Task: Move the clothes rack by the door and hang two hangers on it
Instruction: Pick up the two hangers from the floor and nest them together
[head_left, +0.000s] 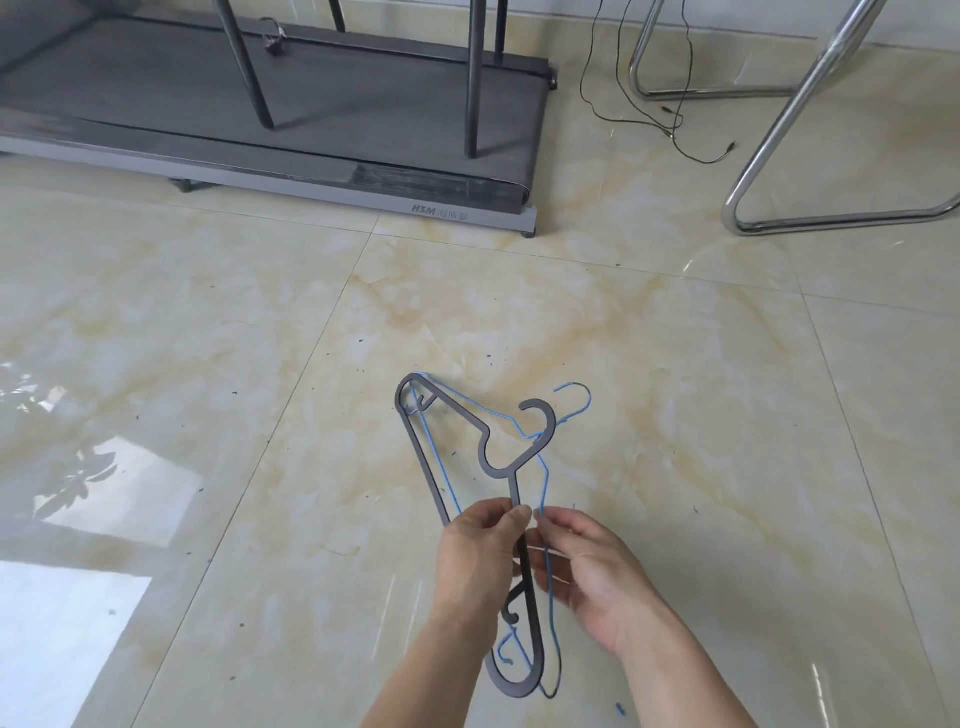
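Observation:
I hold two hangers together above the tiled floor, low in the head view. My left hand (480, 561) pinches the bar of the dark grey plastic hanger (470, 423), whose hook points up and away. My right hand (592, 577) pinches the thin blue wire hanger (576, 400), which lies tangled across the grey one. Both hooks point away from me. The chrome tube clothes rack (779, 119) stands at the upper right, its bent base on the floor, well beyond my hands.
A grey treadmill (322, 150) lies across the upper left with dark legs (475, 78) of a frame standing on its belt. A thin black cable (670, 124) trails on the floor between treadmill and rack. Glossy marble tiles (234, 364) fill the space between.

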